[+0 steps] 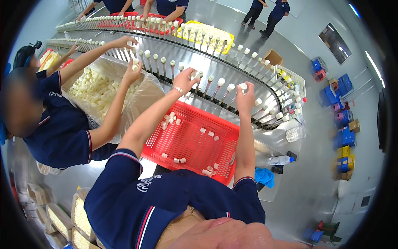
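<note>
Both my arms reach forward over a red perforated basket (188,143) to a curved conveyor track (199,94) lined with upright metal rods. Small white cylindrical caps sit on the rod tops. My left hand (185,80) is closed in a pinch on a white cap (194,75) at the rod line. To the right, my right hand (245,98) has its fingers closed round another white cap (243,86), beside the rods. Between my hands stand capped rods, one with a larger white cap (221,82). Several loose whitish, pinkish caps (178,121) lie scattered in the basket.
At my left, a co-worker's hands (132,71) work at the same rods over a plastic-lined bin of white pieces (93,89). Across the track are more people's hands and a yellow basket (227,38). A bottle (280,160) and blue cloth (264,177) lie right.
</note>
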The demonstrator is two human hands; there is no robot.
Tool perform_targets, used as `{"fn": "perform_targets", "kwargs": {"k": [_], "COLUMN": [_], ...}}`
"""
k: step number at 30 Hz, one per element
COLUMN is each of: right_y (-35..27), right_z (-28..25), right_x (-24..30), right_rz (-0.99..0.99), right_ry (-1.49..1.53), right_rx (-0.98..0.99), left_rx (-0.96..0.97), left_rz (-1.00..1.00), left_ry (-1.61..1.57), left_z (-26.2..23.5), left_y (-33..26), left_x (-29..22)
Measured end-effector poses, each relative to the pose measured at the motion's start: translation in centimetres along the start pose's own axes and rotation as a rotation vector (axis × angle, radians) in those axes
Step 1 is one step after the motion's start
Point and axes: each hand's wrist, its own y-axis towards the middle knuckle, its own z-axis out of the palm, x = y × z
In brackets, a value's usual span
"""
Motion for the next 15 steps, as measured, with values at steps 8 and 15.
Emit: {"fn": "perform_targets", "kwargs": {"k": [8,15], "right_y": [-1.1,-0.4], "right_z": [-1.9,0.8], "right_x": [-2.4,-0.9], "right_rz": [-0.027,-0.014], "right_ry": [0.208,0.463], "right_rx": [0.074,0.150], "left_rx": [0.440,0.556], "left_rz": [-0.031,0.214], "left_ry": [0.406,0.326], "left_z": [4.7,7.2], "left_y": [6.0,6.2], "left_x": [-2.9,-5.8]}}
